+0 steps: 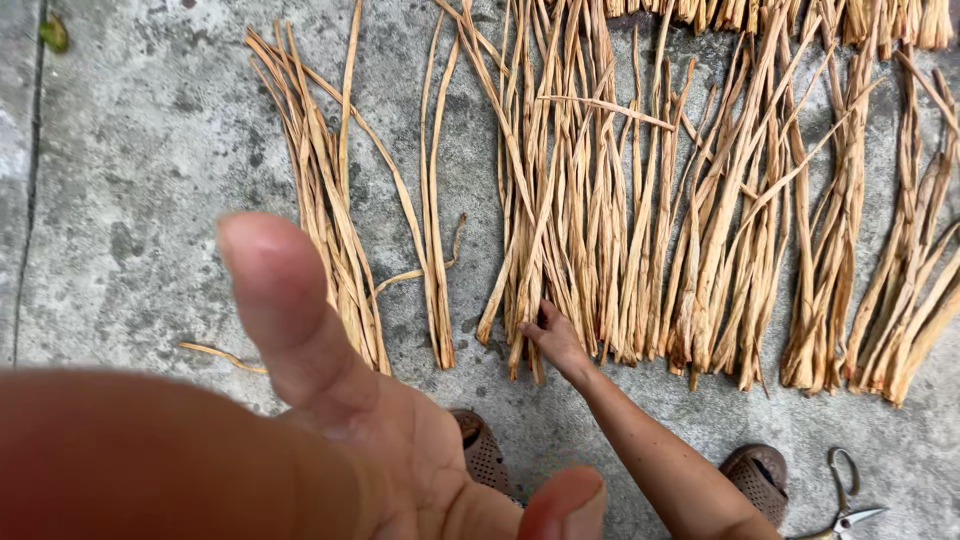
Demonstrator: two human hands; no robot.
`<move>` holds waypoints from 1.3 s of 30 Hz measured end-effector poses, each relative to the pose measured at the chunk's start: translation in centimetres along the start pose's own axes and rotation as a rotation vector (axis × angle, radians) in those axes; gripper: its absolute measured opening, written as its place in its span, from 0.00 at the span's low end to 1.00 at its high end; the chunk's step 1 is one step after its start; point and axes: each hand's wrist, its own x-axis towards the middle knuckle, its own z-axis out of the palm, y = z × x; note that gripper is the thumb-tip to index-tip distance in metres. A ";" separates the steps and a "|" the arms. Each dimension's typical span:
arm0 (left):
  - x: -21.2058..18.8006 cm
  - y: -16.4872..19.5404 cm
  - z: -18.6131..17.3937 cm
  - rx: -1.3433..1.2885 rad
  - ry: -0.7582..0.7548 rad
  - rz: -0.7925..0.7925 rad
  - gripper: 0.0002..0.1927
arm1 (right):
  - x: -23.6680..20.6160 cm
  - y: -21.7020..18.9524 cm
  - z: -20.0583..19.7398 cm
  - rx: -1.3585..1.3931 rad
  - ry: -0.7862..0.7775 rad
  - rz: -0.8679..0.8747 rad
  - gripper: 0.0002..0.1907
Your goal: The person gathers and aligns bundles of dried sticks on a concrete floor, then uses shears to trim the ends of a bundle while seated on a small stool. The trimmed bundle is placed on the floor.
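The right hand (556, 340) reaches down and its fingers grasp the lower ends of dried reed strips (560, 200) on the concrete floor (130, 150). The left hand (330, 420) is close to the camera, fingers spread, holding nothing. Many strips already lie in rows; the left bundles (330, 230) look thin and loose.

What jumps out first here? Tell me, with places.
The left hand looms blurred and open, filling the lower left close to the camera. Behind it, dried straw strips lie spread in rows across the concrete floor. The right hand reaches to the strips' lower ends at centre; scissors lie at the bottom right.
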 end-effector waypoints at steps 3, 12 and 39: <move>-0.2 0.1 0.9 -0.001 0.005 0.022 0.30 | 0.0 -0.4 -0.1 -0.010 -0.005 -0.106 0.34; 2.3 -6.8 4.0 0.155 -0.053 0.127 0.28 | -1.1 -2.4 -0.2 -0.046 0.035 -0.018 0.38; -16.7 -29.6 6.9 0.047 -0.142 -1.482 0.15 | 1.8 -1.7 -0.9 0.199 0.143 -0.127 0.12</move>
